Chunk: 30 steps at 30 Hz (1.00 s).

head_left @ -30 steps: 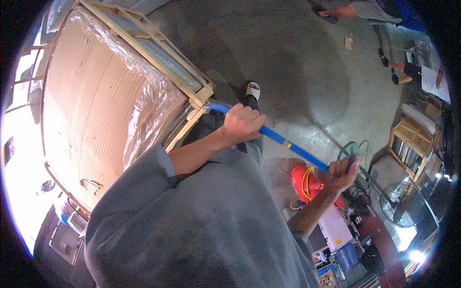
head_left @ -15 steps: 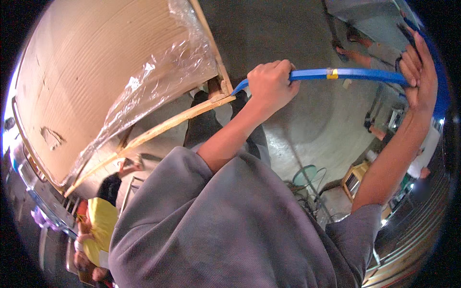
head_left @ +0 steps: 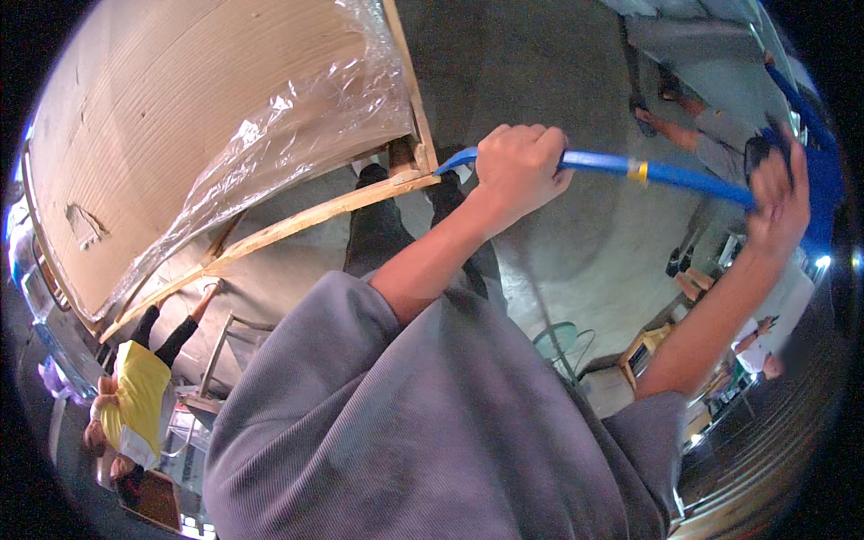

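Note:
A blue crowbar (head_left: 688, 177) with a yellow band crosses in front of me. My left hand (head_left: 522, 166) is wrapped round it close to its curved end. The curved tip touches the corner of a wooden frame (head_left: 333, 209), where two strips of wood meet. At the crowbar's far right end is my right hand (head_left: 778, 202), blurred by motion; some fingers look curled against the bar and one points out. A large brown panel (head_left: 216, 99) lies within the frame, with clear plastic film (head_left: 297, 126) along its near edge.
A person in a yellow top (head_left: 142, 387) is at the lower left, beside a metal-framed stand (head_left: 216, 360). At the right, another person's leg (head_left: 670, 130) shows. A round green object (head_left: 555, 339) and a wooden box (head_left: 641, 351) stand at the lower right.
My right hand and the crowbar's right end have moved downward, so the bar now slopes down to the right. My left hand keeps its grip. The person in yellow appears farther left.

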Tool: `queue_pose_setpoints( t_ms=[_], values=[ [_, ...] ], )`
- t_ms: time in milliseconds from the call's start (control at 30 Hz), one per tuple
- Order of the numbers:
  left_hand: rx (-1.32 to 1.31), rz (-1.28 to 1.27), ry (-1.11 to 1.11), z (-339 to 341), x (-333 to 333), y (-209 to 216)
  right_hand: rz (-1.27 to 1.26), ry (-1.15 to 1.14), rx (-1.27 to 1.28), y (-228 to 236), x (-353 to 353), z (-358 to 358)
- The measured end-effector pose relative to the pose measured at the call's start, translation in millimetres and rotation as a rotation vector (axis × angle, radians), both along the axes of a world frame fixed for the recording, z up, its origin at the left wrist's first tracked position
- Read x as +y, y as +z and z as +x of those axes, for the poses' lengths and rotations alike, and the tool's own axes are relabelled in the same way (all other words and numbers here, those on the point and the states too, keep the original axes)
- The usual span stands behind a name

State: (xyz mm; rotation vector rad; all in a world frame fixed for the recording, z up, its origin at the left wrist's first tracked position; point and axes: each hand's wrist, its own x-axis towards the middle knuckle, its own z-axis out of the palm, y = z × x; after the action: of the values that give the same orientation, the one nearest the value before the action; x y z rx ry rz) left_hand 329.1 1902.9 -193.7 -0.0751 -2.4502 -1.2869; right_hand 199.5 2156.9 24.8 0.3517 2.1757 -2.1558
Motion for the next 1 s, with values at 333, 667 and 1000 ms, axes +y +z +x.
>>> queue_pose_setpoints(
  t_ms=[333,667,1000],
  values=[
    [0.173,-0.108,-0.963,58.6,-31.7,-1.9,-0.479,-0.376,0.307,-52.0,-12.8,403.9],
    [-0.107,0.044,-0.762,33.8,-49.1,21.6,-0.194,-0.208,0.299,32.4,-35.8,293.9],
    [-0.344,0.174,-0.286,7.9,-45.9,14.3,-0.006,0.217,-0.080,67.3,-61.5,21.0]
  ],
)
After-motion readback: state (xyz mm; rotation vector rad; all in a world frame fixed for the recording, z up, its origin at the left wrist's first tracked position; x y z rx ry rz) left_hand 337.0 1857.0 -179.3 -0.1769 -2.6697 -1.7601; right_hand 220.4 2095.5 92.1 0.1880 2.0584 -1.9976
